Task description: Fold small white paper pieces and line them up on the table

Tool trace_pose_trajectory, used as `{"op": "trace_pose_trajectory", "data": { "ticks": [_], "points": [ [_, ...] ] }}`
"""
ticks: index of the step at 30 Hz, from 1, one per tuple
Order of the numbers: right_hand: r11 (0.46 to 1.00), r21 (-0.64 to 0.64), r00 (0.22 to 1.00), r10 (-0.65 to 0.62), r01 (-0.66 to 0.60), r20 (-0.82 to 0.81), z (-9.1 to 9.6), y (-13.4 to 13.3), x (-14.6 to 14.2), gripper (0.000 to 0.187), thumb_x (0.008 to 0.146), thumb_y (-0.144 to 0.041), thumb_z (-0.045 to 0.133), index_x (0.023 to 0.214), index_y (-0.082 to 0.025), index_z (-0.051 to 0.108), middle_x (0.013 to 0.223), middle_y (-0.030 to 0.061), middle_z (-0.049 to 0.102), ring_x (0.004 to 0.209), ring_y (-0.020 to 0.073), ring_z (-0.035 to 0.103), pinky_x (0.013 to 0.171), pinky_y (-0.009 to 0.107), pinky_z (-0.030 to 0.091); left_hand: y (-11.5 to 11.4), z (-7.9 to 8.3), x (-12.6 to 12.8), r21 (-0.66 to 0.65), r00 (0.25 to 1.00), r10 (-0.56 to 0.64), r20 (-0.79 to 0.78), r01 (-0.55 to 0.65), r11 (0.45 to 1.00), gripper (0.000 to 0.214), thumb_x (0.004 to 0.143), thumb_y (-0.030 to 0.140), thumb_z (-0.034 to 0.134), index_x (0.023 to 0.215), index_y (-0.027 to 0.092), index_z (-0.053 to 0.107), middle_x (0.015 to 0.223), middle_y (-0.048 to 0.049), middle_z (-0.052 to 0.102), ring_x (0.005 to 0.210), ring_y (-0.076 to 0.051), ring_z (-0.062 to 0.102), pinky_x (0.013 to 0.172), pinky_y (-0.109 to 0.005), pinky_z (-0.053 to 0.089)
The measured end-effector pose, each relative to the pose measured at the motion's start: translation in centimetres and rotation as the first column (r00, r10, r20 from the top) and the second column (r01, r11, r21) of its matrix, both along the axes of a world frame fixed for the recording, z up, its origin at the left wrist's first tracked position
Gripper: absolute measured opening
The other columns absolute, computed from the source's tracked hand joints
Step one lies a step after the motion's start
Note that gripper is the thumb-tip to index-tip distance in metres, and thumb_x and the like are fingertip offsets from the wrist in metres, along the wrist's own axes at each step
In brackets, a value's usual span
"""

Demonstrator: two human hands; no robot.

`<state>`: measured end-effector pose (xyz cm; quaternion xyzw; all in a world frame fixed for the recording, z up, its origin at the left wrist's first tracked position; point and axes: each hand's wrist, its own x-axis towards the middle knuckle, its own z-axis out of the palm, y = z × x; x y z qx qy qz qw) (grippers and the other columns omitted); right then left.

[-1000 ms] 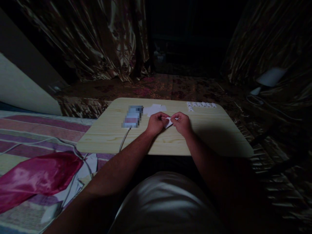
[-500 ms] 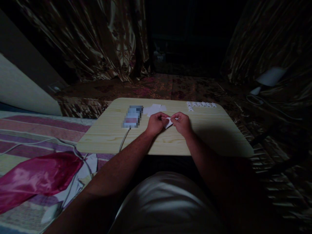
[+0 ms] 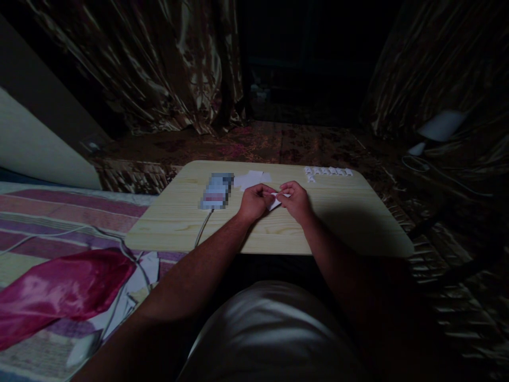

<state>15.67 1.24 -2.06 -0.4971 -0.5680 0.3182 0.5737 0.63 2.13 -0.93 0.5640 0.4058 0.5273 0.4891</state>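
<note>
A small folded piece of white paper (image 3: 274,202) is between my two hands, just over the pale wooden table (image 3: 175,225). My left hand (image 3: 255,202) is closed on its left side, thumb on top. On the right side, my right hand (image 3: 295,199) pinches it with the thumb and fingertips. The fingers cover much of the paper, so its exact fold is hard to see. Beyond my left hand lie loose white paper sheets (image 3: 251,179), overlapping. Several small folded white paper pieces (image 3: 330,171) stand in a row at the far right, with one in front.
A phone (image 3: 217,191), blurred out, lies on the table's left with a white cable (image 3: 203,225) running off the front edge. Left of the table, a shiny pink bag (image 3: 75,289) rests on the striped bed (image 3: 32,209). A white lamp (image 3: 442,126) stands at the right.
My right fingers have shifted slightly on the paper, the index finger lifting a little from the thumb. My left hand stays almost still, and the other things have not moved.
</note>
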Motion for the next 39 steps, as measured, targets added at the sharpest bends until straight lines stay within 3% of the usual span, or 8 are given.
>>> {"op": "trace_pose_trajectory", "data": {
  "ticks": [7,24,33,39],
  "points": [
    [0.996,-0.058,0.991,0.061,-0.068,-0.118,0.2,0.1,0.2,0.034,0.064,-0.033,0.072,0.091,-0.021,0.055,0.072,-0.0035,0.063,0.052,0.0112,0.056,0.046,0.023,0.045,0.0,0.2,-0.2,-0.010,0.999,0.036,0.019,-0.036,0.999,0.022,0.059,0.024,0.075,0.079,0.014,0.072,0.061,0.0002,0.064,0.050,-0.010,0.052,0.049,-0.023,0.039],
    [0.998,-0.051,0.981,0.022,-0.032,-0.195,-0.6,0.9,0.7,0.038,0.061,-0.031,0.073,0.091,-0.022,0.053,0.073,-0.0039,0.064,0.057,0.0123,0.059,0.048,0.023,0.049,0.1,0.3,-0.2,0.004,0.993,0.121,-0.007,-0.121,0.993,0.022,0.058,0.023,0.075,0.077,0.013,0.073,0.062,-0.0003,0.065,0.052,-0.011,0.053,0.052,-0.023,0.041],
    [0.999,-0.016,0.970,0.038,-0.043,-0.239,-0.8,1.1,0.9,0.034,0.067,-0.030,0.067,0.095,-0.022,0.050,0.068,-0.0035,0.066,0.055,0.0133,0.062,0.052,0.025,0.049,0.3,0.1,-0.3,0.017,0.990,0.138,-0.007,-0.138,0.990,0.021,0.058,0.022,0.074,0.077,0.014,0.073,0.062,-0.0001,0.065,0.052,-0.011,0.053,0.050,-0.023,0.042],
    [0.998,-0.068,0.957,-0.006,-0.014,-0.290,-0.2,0.8,0.8,0.036,0.069,-0.028,0.062,0.103,-0.022,0.052,0.078,0.0009,0.070,0.063,0.0148,0.066,0.051,0.024,0.050,0.4,0.1,-0.4,0.013,0.986,0.166,-0.004,-0.166,0.986,0.022,0.059,0.023,0.074,0.079,0.014,0.073,0.063,0.0002,0.065,0.054,-0.010,0.054,0.051,-0.022,0.043]
  ]
}}
